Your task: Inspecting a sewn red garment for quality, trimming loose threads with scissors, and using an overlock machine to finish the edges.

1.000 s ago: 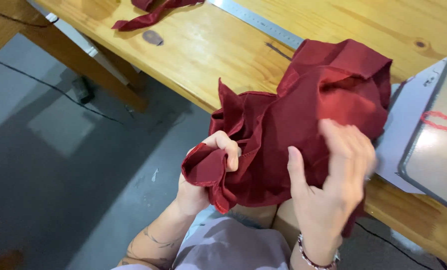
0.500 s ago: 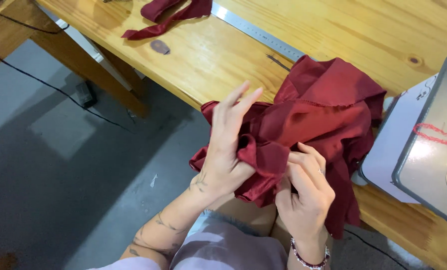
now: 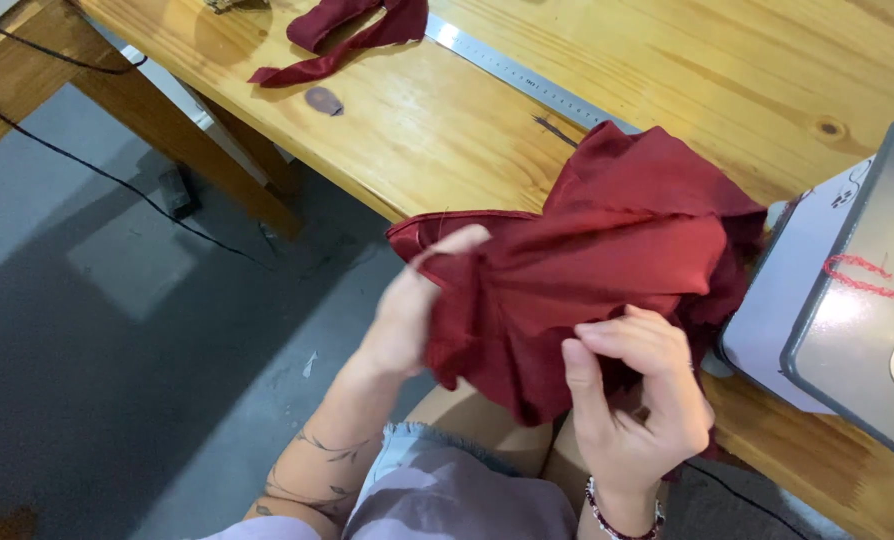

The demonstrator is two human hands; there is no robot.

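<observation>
A crumpled piece of dark red satin fabric (image 3: 607,250) hangs over the front edge of the wooden table (image 3: 447,120) and down toward my lap. My left hand (image 3: 412,310) grips its left edge, fingers curled around a fold. Lower and to the right, my right hand (image 3: 637,395) pinches the bottom of the fabric between thumb and fingers. A beaded bracelet is on my right wrist. The cloth is stretched between both hands.
A grey sewing machine (image 3: 857,300) stands at the right edge of the table. A metal ruler (image 3: 517,75) lies diagonally on the table, with red fabric scraps (image 3: 347,30) and a small dark oval piece (image 3: 323,100) farther left. A black cable (image 3: 87,160) runs across the grey floor.
My left hand has moved left and closed on the fabric's edge, while my right hand dropped lower. The bunched cloth has been pulled wider apart between them.
</observation>
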